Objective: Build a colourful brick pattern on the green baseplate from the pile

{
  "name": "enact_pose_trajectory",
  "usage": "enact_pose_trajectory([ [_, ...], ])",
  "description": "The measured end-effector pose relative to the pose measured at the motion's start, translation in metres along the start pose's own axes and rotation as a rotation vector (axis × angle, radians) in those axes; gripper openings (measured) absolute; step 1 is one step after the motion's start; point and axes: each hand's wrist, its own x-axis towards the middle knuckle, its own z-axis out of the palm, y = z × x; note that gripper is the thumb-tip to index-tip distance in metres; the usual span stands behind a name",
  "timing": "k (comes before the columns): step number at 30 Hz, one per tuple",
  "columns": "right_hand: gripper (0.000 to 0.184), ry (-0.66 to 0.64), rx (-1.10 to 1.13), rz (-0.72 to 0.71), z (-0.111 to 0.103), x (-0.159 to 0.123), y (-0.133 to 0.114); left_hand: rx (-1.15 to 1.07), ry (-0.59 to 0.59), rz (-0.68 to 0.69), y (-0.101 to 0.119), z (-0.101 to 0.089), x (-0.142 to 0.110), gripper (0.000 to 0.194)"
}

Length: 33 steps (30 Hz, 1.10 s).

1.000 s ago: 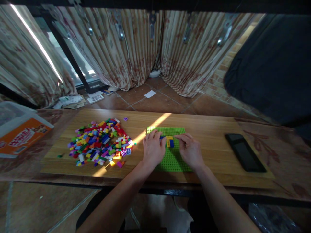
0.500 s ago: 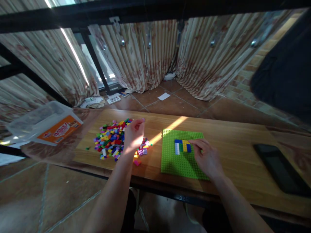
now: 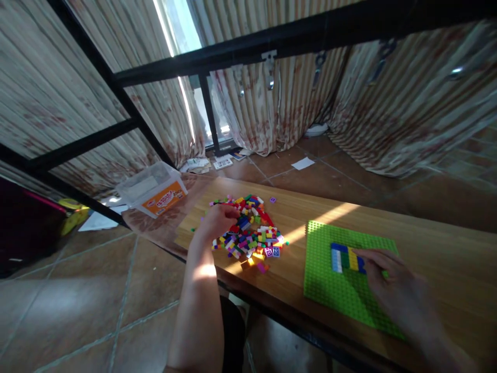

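A heap of small coloured bricks (image 3: 254,233) lies on the wooden table (image 3: 427,243). My left hand (image 3: 217,220) rests on the heap's left side with its fingers curled down into the bricks; what they hold is hidden. To the right lies a green baseplate (image 3: 337,290) with a small patch of blue, white and yellow bricks (image 3: 345,257) pressed onto it. My right hand (image 3: 399,292) lies flat on the plate, fingertips touching the right edge of that patch.
A clear plastic box with an orange label (image 3: 155,189) stands at the table's left end. Black metal bars (image 3: 128,119) and striped curtains (image 3: 388,98) are behind the table. Papers (image 3: 303,163) lie on the tiled floor.
My left hand left the baseplate and reached left into the brick heap. My right hand stayed at the brick patch. My head turned left, so the phone is out of view.
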Motion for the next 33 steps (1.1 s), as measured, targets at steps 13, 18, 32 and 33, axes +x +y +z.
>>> enact_pose_trajectory([
  [13,0.026,0.006,-0.023,-0.084,0.003,-0.003,0.004,0.217,0.330,-0.116,-0.006,0.002,0.010,0.022],
  [18,0.023,-0.002,-0.004,-0.113,0.005,-0.002,0.002,0.184,0.402,-0.138,-0.013,-0.003,0.012,0.023],
  [32,0.029,-0.078,-0.071,-0.219,0.012,-0.004,-0.001,0.513,0.222,0.248,0.022,0.060,0.026,0.042],
  [33,0.029,-0.078,-0.066,-0.217,0.011,-0.004,-0.001,0.518,0.220,0.250,0.021,0.062,0.027,0.040],
])
